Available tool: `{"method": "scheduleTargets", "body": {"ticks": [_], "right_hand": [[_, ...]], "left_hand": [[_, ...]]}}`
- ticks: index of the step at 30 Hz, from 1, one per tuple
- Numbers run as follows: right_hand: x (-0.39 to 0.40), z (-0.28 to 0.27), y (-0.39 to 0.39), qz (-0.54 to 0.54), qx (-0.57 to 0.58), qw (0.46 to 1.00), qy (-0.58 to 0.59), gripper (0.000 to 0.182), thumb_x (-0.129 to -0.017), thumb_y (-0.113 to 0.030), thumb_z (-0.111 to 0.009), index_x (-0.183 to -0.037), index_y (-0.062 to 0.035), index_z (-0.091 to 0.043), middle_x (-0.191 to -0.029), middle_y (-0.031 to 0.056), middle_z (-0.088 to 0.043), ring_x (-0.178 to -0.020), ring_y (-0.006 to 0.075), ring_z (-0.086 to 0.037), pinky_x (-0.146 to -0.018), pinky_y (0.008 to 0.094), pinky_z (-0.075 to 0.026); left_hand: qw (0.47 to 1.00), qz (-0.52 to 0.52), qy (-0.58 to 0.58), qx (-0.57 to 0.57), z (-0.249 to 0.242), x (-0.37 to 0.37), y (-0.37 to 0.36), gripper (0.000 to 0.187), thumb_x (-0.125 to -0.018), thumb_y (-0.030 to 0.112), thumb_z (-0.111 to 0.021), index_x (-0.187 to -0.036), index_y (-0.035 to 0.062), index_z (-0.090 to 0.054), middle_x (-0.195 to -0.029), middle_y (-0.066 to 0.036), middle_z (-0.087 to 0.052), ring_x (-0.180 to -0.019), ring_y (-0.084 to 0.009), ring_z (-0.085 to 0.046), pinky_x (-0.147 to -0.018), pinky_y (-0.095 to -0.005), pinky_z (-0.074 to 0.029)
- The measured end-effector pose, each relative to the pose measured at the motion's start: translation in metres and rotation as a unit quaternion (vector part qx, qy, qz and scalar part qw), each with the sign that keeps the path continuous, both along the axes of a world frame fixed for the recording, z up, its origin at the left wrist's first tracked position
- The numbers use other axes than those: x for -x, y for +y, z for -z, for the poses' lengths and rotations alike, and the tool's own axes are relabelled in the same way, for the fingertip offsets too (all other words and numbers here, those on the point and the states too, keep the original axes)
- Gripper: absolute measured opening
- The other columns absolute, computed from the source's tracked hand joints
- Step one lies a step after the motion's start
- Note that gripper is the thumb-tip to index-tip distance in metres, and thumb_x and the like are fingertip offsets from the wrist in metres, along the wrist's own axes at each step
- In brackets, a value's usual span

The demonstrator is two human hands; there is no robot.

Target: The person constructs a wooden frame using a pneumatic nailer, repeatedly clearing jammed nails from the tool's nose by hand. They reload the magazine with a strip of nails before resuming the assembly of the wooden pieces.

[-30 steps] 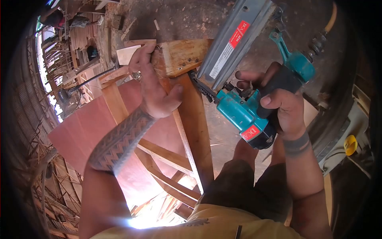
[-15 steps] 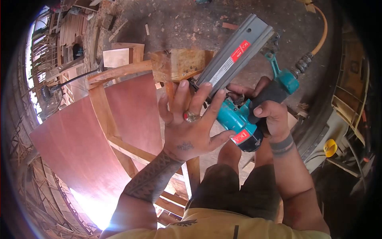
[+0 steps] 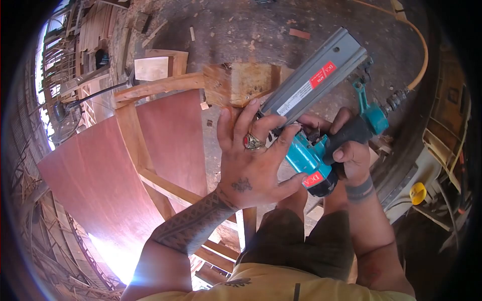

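A teal nail gun (image 3: 321, 125) is gripped by the right hand (image 3: 349, 150), fingers wrapped tight around its black handle. The left hand (image 3: 251, 160) is laid with fingers spread over the gun's nose, against a wooden block (image 3: 236, 83).

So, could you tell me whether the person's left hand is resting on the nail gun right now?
Yes, the left hand lies spread over the teal nail gun, which the right hand grips by its handle.

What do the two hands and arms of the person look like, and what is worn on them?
The left hand wears a red-stoned ring and has a small tattoo on its back; a zigzag band tattoo covers that forearm. The right hand has a dark double band around the wrist. Both arms are without sleeves.
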State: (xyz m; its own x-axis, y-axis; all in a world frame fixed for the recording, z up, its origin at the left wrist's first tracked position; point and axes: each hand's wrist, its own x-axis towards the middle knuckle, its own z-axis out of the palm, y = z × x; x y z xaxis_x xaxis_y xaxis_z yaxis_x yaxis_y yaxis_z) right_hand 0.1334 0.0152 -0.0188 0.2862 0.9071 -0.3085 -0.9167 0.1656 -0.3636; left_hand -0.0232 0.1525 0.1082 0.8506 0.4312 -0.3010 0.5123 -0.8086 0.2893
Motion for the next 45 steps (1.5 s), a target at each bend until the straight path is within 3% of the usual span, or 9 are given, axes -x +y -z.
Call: {"method": "scheduleTargets", "body": {"ticks": [2, 8, 13, 22, 35, 45], "right_hand": [[0.002, -0.015, 0.005, 0.022, 0.037, 0.999, -0.005, 0.039, -0.063, -0.007, -0.075, -0.095, -0.0011, -0.053, -0.115, 0.0243, -0.065, -0.131, 0.0482, -0.061, -0.116, 0.0553, -0.045], [-0.003, -0.001, 0.003, 0.025, 0.021, 0.999, -0.036, 0.039, -0.061, -0.009, -0.078, -0.093, -0.0012, -0.056, -0.122, 0.0229, -0.062, -0.115, 0.0361, -0.063, -0.109, 0.0498, -0.049], [-0.004, -0.006, 0.007, 0.028, 0.011, 0.998, -0.06, 0.041, -0.063, -0.012, -0.077, -0.095, -0.0011, -0.056, -0.118, 0.0243, -0.063, -0.114, 0.035, -0.063, -0.108, 0.0488, -0.048], [-0.004, -0.004, 0.003, 0.026, 0.036, 0.994, -0.095, 0.043, -0.062, -0.013, -0.077, -0.097, 0.0002, -0.055, -0.114, 0.0266, -0.065, -0.117, 0.0377, -0.063, -0.109, 0.0497, -0.047], [-0.005, -0.006, 0.004, 0.026, 0.039, 0.994, -0.1, 0.045, -0.062, -0.014, -0.077, -0.1, -0.0008, -0.055, -0.121, 0.0287, -0.067, -0.118, 0.0349, -0.063, -0.111, 0.048, -0.046], [-0.012, -0.011, 0.008, 0.013, 0.04, 0.996, -0.075, 0.043, -0.062, -0.011, -0.075, -0.098, 0.0007, -0.054, -0.12, 0.0318, -0.067, -0.12, 0.0387, -0.065, -0.114, 0.0504, -0.046]], "left_hand": [[1.0, -0.015, -0.007, 0.01, 0.001, -0.002, 0.0, 0.078, -0.068, 0.054, -0.085, -0.137, 0.0191, -0.071, -0.135, -0.01, -0.058, -0.151, -0.0382, -0.027, -0.124, -0.066, -0.002], [0.998, -0.046, -0.02, 0.029, -0.001, -0.006, 0.001, 0.075, -0.064, 0.038, -0.079, -0.136, 0.018, -0.072, -0.111, -0.009, -0.064, -0.142, -0.0373, -0.041, -0.123, -0.0671, -0.004], [0.998, -0.049, -0.028, 0.039, 0.0, -0.008, 0.003, 0.074, -0.063, 0.03, -0.073, -0.136, 0.0144, -0.072, -0.098, -0.008, -0.063, -0.132, -0.0373, -0.053, -0.123, -0.0669, -0.004], [0.997, -0.051, -0.049, 0.029, 0.005, -0.005, 0.0, 0.07, -0.063, 0.03, -0.071, -0.131, 0.0129, -0.075, -0.095, -0.007, -0.061, -0.114, -0.0337, -0.056, -0.124, -0.0661, -0.003], [0.997, -0.046, -0.064, 0.019, 0.007, -0.004, -0.001, 0.069, -0.067, 0.033, -0.075, -0.133, 0.0122, -0.074, -0.097, -0.007, -0.063, -0.115, -0.0341, -0.058, -0.124, -0.0676, -0.002], [0.998, -0.041, -0.053, 0.02, 0.008, -0.005, -0.001, 0.073, -0.067, 0.034, -0.074, -0.137, 0.0112, -0.071, -0.102, -0.009, -0.066, -0.119, -0.0357, -0.057, -0.123, -0.0693, -0.001]]}}
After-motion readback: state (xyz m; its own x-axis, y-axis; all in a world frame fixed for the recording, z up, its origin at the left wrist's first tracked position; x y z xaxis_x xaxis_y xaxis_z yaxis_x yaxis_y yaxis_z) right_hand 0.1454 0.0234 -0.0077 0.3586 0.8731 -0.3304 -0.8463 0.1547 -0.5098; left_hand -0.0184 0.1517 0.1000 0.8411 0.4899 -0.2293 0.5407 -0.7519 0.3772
